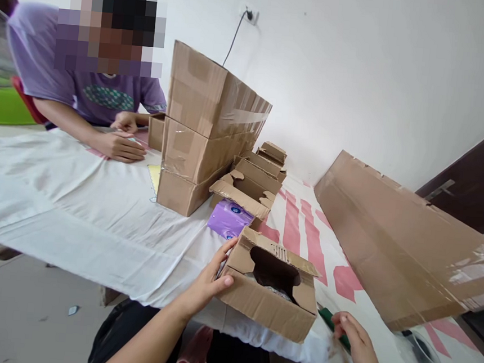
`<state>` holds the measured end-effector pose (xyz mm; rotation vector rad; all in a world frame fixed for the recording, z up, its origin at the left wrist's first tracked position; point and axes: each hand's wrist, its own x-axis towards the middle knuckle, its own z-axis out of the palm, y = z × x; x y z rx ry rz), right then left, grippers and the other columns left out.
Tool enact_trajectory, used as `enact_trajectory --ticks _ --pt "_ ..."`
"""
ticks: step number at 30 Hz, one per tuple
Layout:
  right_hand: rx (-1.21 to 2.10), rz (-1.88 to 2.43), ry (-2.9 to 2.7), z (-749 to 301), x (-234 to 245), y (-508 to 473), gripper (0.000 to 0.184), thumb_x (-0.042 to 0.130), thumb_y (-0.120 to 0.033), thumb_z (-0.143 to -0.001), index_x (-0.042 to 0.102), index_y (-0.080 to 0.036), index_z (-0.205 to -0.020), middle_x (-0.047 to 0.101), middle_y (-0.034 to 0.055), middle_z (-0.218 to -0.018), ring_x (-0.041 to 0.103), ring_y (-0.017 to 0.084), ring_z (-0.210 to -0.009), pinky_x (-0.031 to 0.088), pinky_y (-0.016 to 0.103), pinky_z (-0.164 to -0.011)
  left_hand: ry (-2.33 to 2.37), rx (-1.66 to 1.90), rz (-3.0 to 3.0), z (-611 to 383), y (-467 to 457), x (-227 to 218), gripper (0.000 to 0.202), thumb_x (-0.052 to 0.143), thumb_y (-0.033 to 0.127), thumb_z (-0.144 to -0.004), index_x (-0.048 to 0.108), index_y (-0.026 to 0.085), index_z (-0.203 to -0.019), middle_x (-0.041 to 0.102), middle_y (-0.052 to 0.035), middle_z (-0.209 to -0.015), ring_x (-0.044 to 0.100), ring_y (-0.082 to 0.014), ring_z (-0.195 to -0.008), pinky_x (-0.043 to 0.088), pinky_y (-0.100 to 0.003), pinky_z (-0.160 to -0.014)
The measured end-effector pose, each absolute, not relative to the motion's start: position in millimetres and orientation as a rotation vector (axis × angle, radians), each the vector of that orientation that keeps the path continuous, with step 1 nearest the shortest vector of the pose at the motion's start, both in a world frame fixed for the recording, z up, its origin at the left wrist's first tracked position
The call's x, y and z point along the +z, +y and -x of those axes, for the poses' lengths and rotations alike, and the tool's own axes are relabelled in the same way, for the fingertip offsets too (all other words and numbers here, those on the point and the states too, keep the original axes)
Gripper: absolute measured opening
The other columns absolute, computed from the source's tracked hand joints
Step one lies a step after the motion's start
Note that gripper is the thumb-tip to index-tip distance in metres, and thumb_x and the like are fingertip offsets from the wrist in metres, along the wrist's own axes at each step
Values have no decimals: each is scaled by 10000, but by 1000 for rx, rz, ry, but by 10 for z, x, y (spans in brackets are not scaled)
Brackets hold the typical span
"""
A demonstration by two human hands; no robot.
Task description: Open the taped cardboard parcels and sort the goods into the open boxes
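An opened cardboard box (pixel 264 313) lies near the table's front edge, its flaps raised around a dark opening with something wrapped in plastic partly visible inside. My left hand (pixel 212 272) grips its left corner, thumb on the front face and fingers along the side. To the box's right, my right hand (pixel 355 341) has curled fingers around a slim green-handled tool (pixel 327 316); its far tip is hard to make out. Clear plastic or tape (pixel 338 362) hangs by that hand. Just behind the box sits a purple tissue pack (pixel 226 218).
Stacked closed boxes (pixel 189 148) rise at centre left, beside a row of opened boxes (pixel 250 185). A large cardboard sheet (pixel 393 245) leans at right, near a roll of clear tape (pixel 420 349). Across the table, a person in purple (pixel 105 96) rests their arms on the white cloth (pixel 76 184).
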<state>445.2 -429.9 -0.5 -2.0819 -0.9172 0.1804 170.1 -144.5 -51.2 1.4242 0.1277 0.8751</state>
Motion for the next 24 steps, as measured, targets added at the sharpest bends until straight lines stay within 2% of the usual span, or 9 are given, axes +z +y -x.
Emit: enact_trajectory --ticks 3,6,8,10,12,14,16,20,24 --pt "-37 2043 -1090 -4254 254 -4175 402 477 -574 -886 660 -216 -885 695 74 -834 663 250 -835 547 360 -751 70 838 -1405 -1722 -1417 -569 1053 636 726 -718 167 258 -1537 128 -131 -1633 99 -389 -1489 97 -567 -1196" --pt "-224 1867 -1506 -3937 542 -3952 223 496 -385 -930 621 -236 -1039 675 92 -1037 631 258 -1009 520 401 -882 33 806 -1403 -1744 -1391 -611 1179 671 754 -652 64 286 -1547 41 -131 -1642 26 -390 -1496 36 -592 -1190" --pt "-201 1720 -1837 -3697 705 -3743 212 494 -294 -935 583 -241 -1119 654 89 -1096 581 260 -1113 475 437 -974 16 802 -1419 -1761 -1382 -626 1232 690 769 -607 48 294 -1546 33 -138 -1640 23 -394 -1495 27 -597 -1187" --pt "-97 1633 -2065 -3486 826 -3512 235 481 -290 -943 559 -226 -1156 640 95 -1136 532 267 -1188 450 450 -1014 18 816 -1441 -1777 -1381 -638 1266 707 772 -574 47 296 -1545 50 -151 -1633 35 -402 -1492 38 -603 -1185" --pt "27 1666 -2179 -3344 904 -3307 228 436 -291 -967 565 -214 -1139 645 93 -1124 553 250 -1152 475 424 -984 36 834 -1469 -1782 -1384 -646 1292 722 769 -551 45 292 -1543 78 -166 -1621 50 -408 -1489 47 -610 -1180" --pt "116 1804 -2223 -3296 945 -3170 241 385 -282 -991 578 -217 -1120 659 76 -1081 611 218 -1036 518 378 -897 63 837 -1496 -1769 -1389 -645 1312 736 762 -536 47 281 -1543 105 -179 -1608 60 -413 -1484 56 -616 -1175" --pt "92 1976 -2237 -3338 958 -3122 257 374 -287 -1001 593 -227 -1121 672 61 -1050 646 202 -940 536 353 -816 92 819 -1516 -1742 -1396 -632 1307 740 759 -536 66 270 -1543 127 -182 -1599 72 -416 -1478 75 -616 -1171" --pt "-282 2258 -2167 -3551 970 -3237 278 448 -328 -967 614 -214 -1159 681 89 -1124 676 257 -935 549 404 -770 178 719 -1525 -1694 -1413 -597 1241 747 736 -570 126 263 -1535 200 -174 -1572 180 -402 -1446 175 -588 -1156" --pt "-527 2544 -1963 -3719 990 -3385 414 514 -381 -906 578 -194 -1269 634 133 -1273 699 309 -935 557 445 -740 242 706 -1571 -1726 -1433 -608 1138 790 667 -583 234 289 -1501 241 -147 -1549 272 -389 -1398 271 -557 -1120"
